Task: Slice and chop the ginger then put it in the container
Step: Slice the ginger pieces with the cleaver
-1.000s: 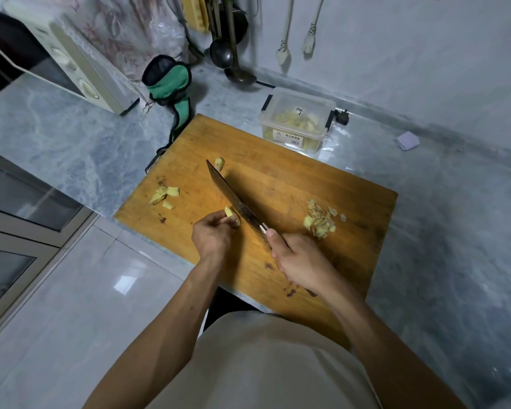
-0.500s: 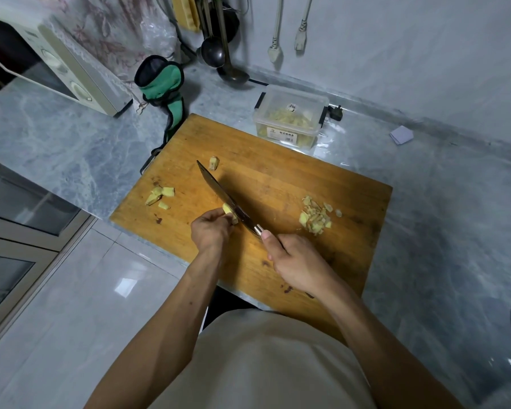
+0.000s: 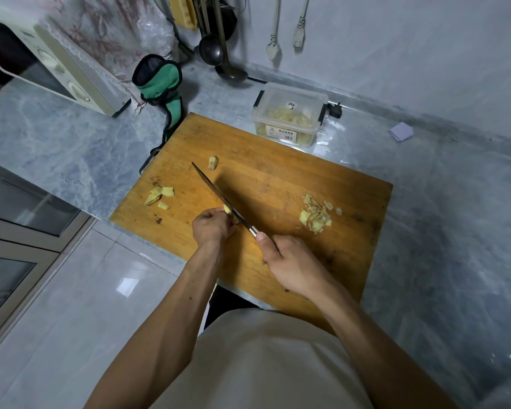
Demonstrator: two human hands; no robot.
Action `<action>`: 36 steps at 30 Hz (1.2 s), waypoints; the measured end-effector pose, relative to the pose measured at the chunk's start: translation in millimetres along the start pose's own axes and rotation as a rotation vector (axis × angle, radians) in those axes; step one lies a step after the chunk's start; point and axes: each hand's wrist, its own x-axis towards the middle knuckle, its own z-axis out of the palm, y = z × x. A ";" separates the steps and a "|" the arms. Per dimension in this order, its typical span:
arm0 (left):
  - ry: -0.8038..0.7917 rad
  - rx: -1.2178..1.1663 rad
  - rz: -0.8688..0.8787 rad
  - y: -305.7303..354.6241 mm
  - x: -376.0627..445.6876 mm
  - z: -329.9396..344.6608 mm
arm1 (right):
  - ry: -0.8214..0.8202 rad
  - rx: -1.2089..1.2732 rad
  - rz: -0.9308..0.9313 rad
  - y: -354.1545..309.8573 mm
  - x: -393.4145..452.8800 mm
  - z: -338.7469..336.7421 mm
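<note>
On the wooden cutting board (image 3: 278, 178), my left hand (image 3: 211, 228) pinches a small piece of ginger (image 3: 227, 209) against the board. My right hand (image 3: 289, 265) grips the handle of a knife (image 3: 219, 196), whose blade rests on the ginger right beside my left fingertips. A pile of chopped ginger (image 3: 316, 214) lies on the board's right side. A few chunks of ginger (image 3: 160, 196) sit at its left, and a single piece (image 3: 212, 162) lies near the blade tip. The clear plastic container (image 3: 289, 116), partly filled with ginger, stands behind the board.
A green pouch (image 3: 160, 84) and a white microwave (image 3: 56, 63) stand at the back left of the marble counter (image 3: 56, 137). Ladles (image 3: 219, 51) hang on the wall. A purple paper square (image 3: 401, 131) lies at the right. The counter edge drops off left of the board.
The knife blade has shifted slightly along the ginger between cuts, with both hands staying in place on the board. The view has drifted a little.
</note>
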 end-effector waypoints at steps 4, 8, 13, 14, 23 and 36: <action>-0.020 0.006 0.007 -1.1 1.2 -0.9 | 0.002 -0.004 0.011 -2.0 0.4 0.4; -0.017 0.006 0.011 -2.3 1.4 -0.4 | -0.004 0.013 0.025 -1.2 0.6 0.9; -0.001 0.043 0.038 -1.2 -0.2 2.9 | 0.001 -0.005 -0.002 -0.6 1.5 6.5; 0.000 0.048 0.044 -1.3 -0.1 2.9 | -0.002 -0.002 -0.003 -1.4 2.2 6.9; 0.012 0.091 0.050 0.2 1.1 3.2 | -0.001 0.008 0.007 -6.9 4.8 11.1; 0.004 0.115 0.076 -1.5 1.1 2.7 | -0.017 -0.040 0.011 -6.4 -6.5 10.2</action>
